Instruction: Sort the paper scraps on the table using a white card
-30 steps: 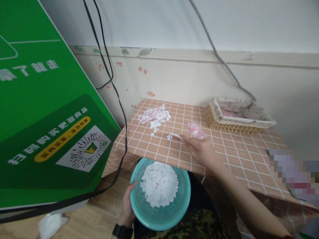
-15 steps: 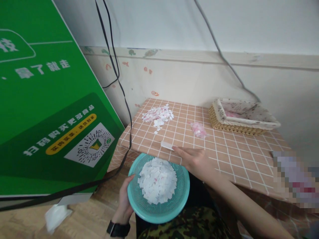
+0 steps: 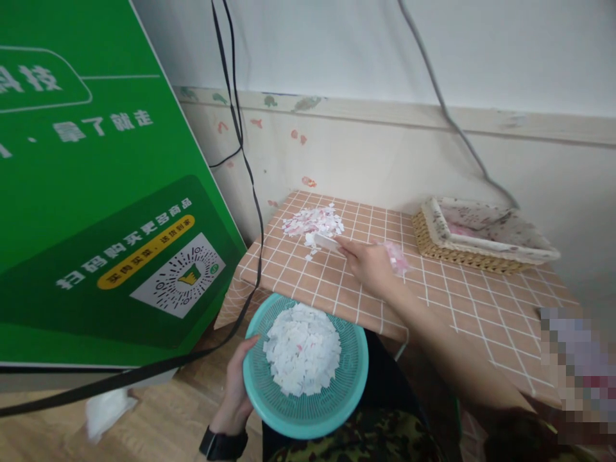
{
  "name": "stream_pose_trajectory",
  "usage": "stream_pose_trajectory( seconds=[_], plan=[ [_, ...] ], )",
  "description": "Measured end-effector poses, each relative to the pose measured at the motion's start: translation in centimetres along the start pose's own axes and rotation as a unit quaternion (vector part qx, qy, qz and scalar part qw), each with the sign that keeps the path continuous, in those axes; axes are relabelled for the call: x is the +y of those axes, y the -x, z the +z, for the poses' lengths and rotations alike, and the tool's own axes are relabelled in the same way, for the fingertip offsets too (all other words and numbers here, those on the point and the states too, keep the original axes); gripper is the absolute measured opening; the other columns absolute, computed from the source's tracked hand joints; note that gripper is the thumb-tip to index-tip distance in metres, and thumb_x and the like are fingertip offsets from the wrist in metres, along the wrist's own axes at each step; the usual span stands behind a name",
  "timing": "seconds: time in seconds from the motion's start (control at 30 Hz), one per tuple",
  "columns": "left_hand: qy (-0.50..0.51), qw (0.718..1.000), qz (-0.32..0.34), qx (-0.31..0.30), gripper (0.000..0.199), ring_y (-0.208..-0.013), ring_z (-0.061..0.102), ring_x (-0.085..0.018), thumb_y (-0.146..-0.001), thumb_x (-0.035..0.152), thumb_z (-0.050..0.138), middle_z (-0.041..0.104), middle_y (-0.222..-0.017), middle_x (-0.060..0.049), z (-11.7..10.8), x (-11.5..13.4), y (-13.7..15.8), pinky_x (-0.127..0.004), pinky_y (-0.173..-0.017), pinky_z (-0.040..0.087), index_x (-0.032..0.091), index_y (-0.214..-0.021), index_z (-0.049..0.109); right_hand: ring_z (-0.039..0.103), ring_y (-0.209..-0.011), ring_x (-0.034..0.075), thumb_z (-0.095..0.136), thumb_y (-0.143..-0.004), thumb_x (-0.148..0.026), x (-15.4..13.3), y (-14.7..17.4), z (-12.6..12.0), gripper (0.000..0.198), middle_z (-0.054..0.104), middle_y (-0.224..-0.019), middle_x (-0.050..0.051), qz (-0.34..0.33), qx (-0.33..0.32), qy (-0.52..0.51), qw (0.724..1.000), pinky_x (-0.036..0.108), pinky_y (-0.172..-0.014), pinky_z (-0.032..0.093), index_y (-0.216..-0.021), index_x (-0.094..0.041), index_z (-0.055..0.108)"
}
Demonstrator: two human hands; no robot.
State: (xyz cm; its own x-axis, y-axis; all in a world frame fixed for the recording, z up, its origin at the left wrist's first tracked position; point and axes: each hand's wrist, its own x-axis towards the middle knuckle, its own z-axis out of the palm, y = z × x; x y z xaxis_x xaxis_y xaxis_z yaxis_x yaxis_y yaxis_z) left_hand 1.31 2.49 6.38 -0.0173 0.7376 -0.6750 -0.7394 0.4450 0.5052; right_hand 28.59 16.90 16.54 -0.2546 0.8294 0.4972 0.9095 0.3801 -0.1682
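Note:
My left hand [image 3: 239,378] grips the left rim of a round teal plastic basket [image 3: 353,391], its thumb over the edge and its other fingers hidden beneath. Inside the basket lies a heap of small white paper pieces [image 3: 302,350]. Over the table, my right hand [image 3: 370,264] is closed on a flat white strip [image 3: 327,242] whose exact kind I cannot make out. The strip's far end is at the near edge of a pile of white and pink paper pieces [image 3: 314,220]. Partly behind my right hand sits a small pink heap [image 3: 397,258].
A checked brown cloth [image 3: 298,276] covers the table. At its back right stands a cloth-lined wicker basket [image 3: 474,253]. A green panel [image 3: 96,212] rises on the left, with a black strap [image 3: 257,218] hanging in front. A white bag [image 3: 108,414] lies on the floor.
My right hand has moved forward across the table with the white strip, from the front edge to the pile. My left hand still holds the teal basket. The view has shifted slightly left.

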Motion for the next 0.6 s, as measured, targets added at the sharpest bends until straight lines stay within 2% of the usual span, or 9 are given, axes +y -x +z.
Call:
stream_pose_trajectory(
  seconds=[0.13, 0.6],
  plan=[
    [0.007, 1.0, -0.003, 0.0, 0.016, -0.065, 0.07, -0.025, -0.071, 0.022, 0.066, 0.075, -0.069, -0.008, -0.4, -0.1, -0.2, -0.039, -0.068, 0.057, 0.011, -0.081, 0.07, 0.062, -0.057, 0.016, 0.045, -0.09, -0.026, -0.5, -0.9, 0.6, 0.035, 0.072, -0.074, 0.004, -0.007, -0.022, 0.037, 0.999, 0.027, -0.053, 0.037, -0.12, -0.028, 0.063],
    [0.003, 1.0, -0.001, 0.008, 0.013, -0.06, 0.068, -0.023, -0.073, 0.02, 0.062, 0.074, -0.067, -0.008, -0.1, 0.2, 0.1, -0.039, -0.065, 0.057, 0.011, -0.078, 0.07, 0.064, -0.062, 0.017, 0.043, -0.091, -0.028, 0.0, -1.7, 0.4, 0.035, 0.074, -0.082, 0.004, -0.04, -0.044, 0.05, 0.997, 0.029, -0.053, 0.035, -0.119, -0.028, 0.063]
  ],
)
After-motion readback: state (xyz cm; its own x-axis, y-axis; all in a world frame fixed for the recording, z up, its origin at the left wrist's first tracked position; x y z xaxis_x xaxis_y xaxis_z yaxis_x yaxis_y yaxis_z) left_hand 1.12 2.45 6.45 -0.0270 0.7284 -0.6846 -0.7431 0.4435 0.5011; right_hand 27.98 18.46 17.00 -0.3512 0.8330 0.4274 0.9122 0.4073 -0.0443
